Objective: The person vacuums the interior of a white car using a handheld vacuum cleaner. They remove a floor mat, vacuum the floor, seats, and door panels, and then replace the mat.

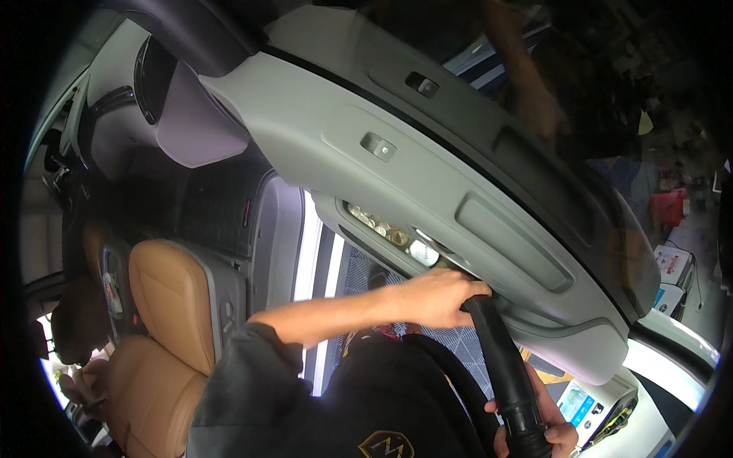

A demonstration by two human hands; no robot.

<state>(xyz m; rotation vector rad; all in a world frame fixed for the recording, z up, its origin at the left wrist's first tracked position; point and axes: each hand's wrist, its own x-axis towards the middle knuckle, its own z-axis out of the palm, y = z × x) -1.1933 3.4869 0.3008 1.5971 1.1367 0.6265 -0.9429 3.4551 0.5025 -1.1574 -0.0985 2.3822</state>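
My left hand (447, 298) is at the lower pocket of a grey car door panel (427, 183), its fingers closed around the upper end of a black vacuum cleaner nozzle (500, 343). Part of the fingers and the nozzle's mouth are hidden. Lower down, my right hand (546, 427) wraps around the ribbed collar of the same tube. In the door pocket (343, 217), beside my left hand, lie several round gold and silver items (374, 221) and a white cylindrical container (422, 253).
A tan leather seat (168, 290) stands to the left inside the car. The door carries a window switch (379, 146) and a recessed grip (515, 240). Below it is a patterned blue-grey floor (458, 343). A white box (584, 412) stands at the lower right, a red object (670, 208) beyond the window.
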